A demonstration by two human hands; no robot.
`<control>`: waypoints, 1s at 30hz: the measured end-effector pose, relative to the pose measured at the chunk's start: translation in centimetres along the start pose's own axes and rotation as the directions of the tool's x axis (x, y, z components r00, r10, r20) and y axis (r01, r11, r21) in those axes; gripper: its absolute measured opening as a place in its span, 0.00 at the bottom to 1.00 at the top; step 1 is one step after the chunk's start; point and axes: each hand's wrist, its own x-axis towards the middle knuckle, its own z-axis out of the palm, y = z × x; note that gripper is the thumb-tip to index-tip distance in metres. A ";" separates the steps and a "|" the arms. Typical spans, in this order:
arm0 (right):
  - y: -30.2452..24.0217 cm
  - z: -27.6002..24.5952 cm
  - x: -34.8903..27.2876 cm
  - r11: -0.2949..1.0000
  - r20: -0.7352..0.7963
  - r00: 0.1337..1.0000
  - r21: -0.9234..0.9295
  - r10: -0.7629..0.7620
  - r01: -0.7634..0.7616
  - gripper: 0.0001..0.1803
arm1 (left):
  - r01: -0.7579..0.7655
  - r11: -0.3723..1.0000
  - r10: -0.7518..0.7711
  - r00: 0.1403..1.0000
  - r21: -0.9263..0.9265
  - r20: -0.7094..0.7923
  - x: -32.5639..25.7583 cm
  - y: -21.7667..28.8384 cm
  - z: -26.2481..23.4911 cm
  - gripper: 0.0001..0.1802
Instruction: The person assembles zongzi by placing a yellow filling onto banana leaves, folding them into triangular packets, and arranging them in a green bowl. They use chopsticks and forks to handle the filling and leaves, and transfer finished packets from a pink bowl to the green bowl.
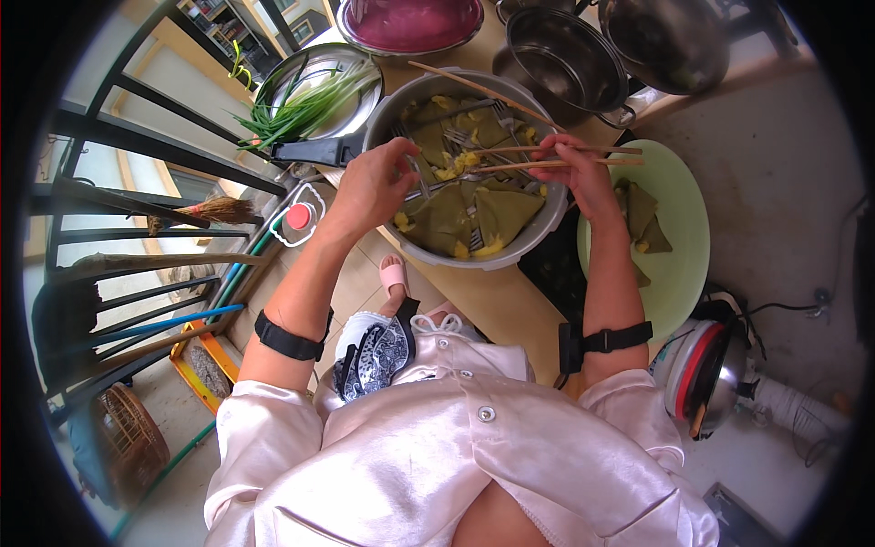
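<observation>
Tabletop (510,301), right hand (581,175) curled, gripping chopsticks (510,167)

One green basin (679,251), apparently three chopsticks (506,167)

On the tan table (497,305): grey pot (547,221); left of pot, steel plate (321,66); beyond pot, purple basin (410,23).

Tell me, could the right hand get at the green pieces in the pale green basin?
Probably yes: the right hand is near the basin and no lid covers the green pieces, though that hand holds chopsticks.
</observation>
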 end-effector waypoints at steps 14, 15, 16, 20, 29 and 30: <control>-3.0 0.3 -2.8 0.995 0.060 0.997 -0.084 -0.048 0.053 0.13 | -0.049 0.994 0.043 0.998 0.101 0.055 0.5 -1.0 1.4 0.16; -3.0 0.4 -3.0 0.997 0.092 0.996 -0.072 -0.018 0.024 0.13 | -0.056 0.990 0.044 0.995 0.130 0.090 0.7 -1.3 1.9 0.16; -2.8 0.6 -3.0 0.997 0.094 0.995 -0.081 0.020 -0.013 0.13 | -0.067 0.987 0.048 0.991 0.148 0.126 0.8 -1.5 2.4 0.16; -1.4 1.5 -2.8 0.992 0.100 0.990 -0.090 0.101 -0.092 0.13 | -0.066 0.977 0.021 0.977 0.204 0.213 1.1 -1.9 4.2 0.19; 0.2 1.2 -1.9 0.985 0.114 0.979 0.001 0.171 -0.172 0.15 | -0.052 0.988 0.008 0.959 0.147 0.283 1.2 -1.6 5.0 0.24; 0.1 1.1 -1.9 0.986 0.115 0.979 0.007 0.166 -0.168 0.16 | -0.054 0.990 0.014 0.957 0.132 0.288 1.2 -1.6 4.9 0.24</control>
